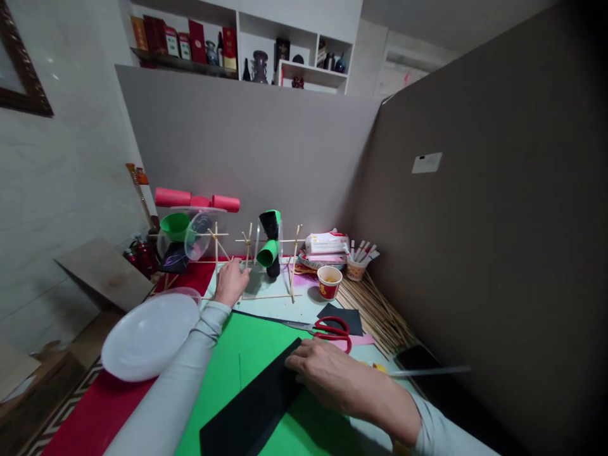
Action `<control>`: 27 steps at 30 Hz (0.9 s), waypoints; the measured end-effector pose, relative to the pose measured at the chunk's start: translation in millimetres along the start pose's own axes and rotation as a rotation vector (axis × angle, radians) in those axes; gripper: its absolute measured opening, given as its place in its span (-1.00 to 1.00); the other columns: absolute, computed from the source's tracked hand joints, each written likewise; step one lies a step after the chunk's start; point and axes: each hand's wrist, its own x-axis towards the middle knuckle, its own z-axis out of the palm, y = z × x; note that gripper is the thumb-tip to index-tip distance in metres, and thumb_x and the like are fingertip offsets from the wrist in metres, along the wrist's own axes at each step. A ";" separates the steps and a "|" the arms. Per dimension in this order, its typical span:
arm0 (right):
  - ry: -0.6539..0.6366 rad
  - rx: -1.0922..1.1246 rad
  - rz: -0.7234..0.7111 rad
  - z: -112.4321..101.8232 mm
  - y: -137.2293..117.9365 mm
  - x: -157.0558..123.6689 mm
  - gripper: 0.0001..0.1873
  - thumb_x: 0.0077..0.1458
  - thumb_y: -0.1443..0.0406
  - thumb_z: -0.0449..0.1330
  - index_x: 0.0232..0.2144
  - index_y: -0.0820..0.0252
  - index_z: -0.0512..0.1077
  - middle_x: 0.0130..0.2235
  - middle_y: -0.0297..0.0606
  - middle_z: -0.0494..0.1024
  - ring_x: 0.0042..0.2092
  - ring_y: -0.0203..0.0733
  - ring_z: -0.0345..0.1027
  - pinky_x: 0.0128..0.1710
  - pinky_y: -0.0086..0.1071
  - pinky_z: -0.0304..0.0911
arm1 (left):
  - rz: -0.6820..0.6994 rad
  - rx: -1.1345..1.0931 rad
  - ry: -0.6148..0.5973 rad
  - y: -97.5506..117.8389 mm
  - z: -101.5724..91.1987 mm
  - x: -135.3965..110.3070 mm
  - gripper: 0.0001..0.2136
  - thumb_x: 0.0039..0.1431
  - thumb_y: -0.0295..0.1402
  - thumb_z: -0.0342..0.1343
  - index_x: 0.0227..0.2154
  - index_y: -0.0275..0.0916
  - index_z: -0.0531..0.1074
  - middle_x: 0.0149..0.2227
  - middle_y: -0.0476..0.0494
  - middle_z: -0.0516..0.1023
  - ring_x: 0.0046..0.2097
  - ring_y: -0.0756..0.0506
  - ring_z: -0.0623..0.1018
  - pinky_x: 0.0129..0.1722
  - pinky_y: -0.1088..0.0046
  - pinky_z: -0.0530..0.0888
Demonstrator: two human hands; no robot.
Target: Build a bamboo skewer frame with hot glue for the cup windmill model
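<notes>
My left hand (232, 283) reaches to the far side of the work surface, its fingers closed at a leg of a wooden stick frame (294, 269). On that frame sits a wheel of clear discs with green and black paper cups (268, 253). My right hand (327, 373) grips the upper end of a folded strip of black paper (256, 405), which lies slanted over a green sheet (223, 361). Red-handled scissors (332, 326) rest just beyond my right hand, beside a small black paper piece (349, 318).
At left lies a white plastic lid (147, 335); behind it stands another wheel with red paper rolls (173, 197). A paper cup (329, 282), a wipes pack (327, 243), a cup of markers (356, 269) and wooden sticks (380, 310) line the right. Grey partitions (247, 139) enclose the back and right.
</notes>
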 end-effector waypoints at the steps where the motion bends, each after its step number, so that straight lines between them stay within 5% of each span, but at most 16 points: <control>1: 0.009 -0.006 -0.004 -0.7 -1.8 -3.2 -0.80 0.32 0.46 0.02 -0.22 0.22 0.44 -0.19 -0.18 0.58 -0.19 -0.17 0.40 -0.21 -0.33 0.18 | 0.009 0.005 0.001 1.8 -4.4 -1.7 -0.66 0.32 -0.18 0.16 0.04 -0.27 0.44 0.03 -0.21 0.53 0.01 -0.16 0.56 0.03 0.11 0.56; 14: 0.153 0.067 -0.051 4.3 -42.1 -46.3 -0.69 0.20 0.55 0.04 -0.13 0.15 0.42 -0.13 -0.22 0.58 -0.13 -0.13 0.38 0.00 -0.28 0.22 | 0.064 0.043 -0.011 3.8 -78.3 -25.2 -0.75 0.32 -0.21 0.17 -0.11 -0.30 0.51 -0.05 -0.17 0.58 0.00 -0.14 0.58 0.06 0.11 0.54; 18: 0.419 0.029 -0.098 21.6 -54.5 -43.7 -0.68 0.21 0.56 0.07 -0.11 0.13 0.42 -0.20 -0.28 0.55 -0.17 -0.19 0.37 0.00 -0.35 0.26 | 0.059 0.039 -0.013 2.0 -94.3 -29.4 -0.75 0.32 -0.20 0.16 -0.13 -0.29 0.51 -0.07 -0.16 0.59 -0.01 -0.14 0.58 0.07 0.11 0.54; 21: 0.677 -0.045 -0.155 45.1 -53.3 -28.2 -0.82 0.29 0.49 0.09 -0.19 0.13 0.38 -0.28 -0.36 0.50 -0.30 -0.25 0.33 -0.24 -0.42 0.29 | 0.089 0.015 -0.027 4.7 -98.5 -32.4 -0.75 0.32 -0.20 0.16 -0.13 -0.29 0.51 -0.08 -0.15 0.59 -0.03 -0.13 0.59 0.05 0.14 0.55; 27: 0.842 -0.089 -0.199 74.6 -35.6 0.3 -0.81 0.38 0.43 0.00 -0.28 0.09 0.29 -0.36 -0.40 0.49 -0.38 -0.31 0.33 -0.33 -0.50 0.31 | 0.172 -0.028 -0.050 11.6 -88.4 -35.4 -0.76 0.33 -0.19 0.16 -0.13 -0.28 0.51 -0.09 -0.15 0.59 -0.07 -0.10 0.59 0.00 0.18 0.57</control>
